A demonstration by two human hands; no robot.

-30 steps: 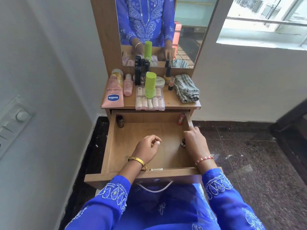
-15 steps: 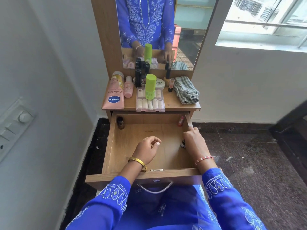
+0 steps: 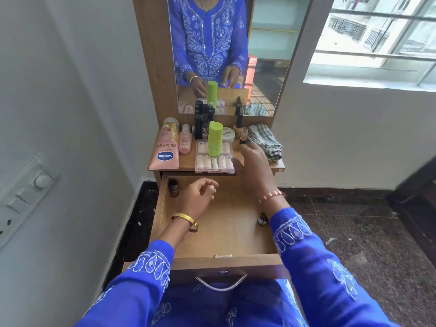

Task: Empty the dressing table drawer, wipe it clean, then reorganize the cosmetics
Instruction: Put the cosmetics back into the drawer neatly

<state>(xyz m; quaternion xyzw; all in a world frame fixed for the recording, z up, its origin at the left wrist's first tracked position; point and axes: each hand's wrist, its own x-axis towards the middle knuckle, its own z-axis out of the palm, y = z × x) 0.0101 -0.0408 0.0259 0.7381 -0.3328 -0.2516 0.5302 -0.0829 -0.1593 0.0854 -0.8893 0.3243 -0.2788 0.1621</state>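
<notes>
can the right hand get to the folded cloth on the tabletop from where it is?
Probably yes. The right hand hovers open above the tabletop beside the folded cloth, nothing between them. The small lipstick stands just left of its path.

white walls (image 3: 70, 90), dark speckled floor (image 3: 354, 232), bright window (image 3: 382, 38) (barred)
</notes>
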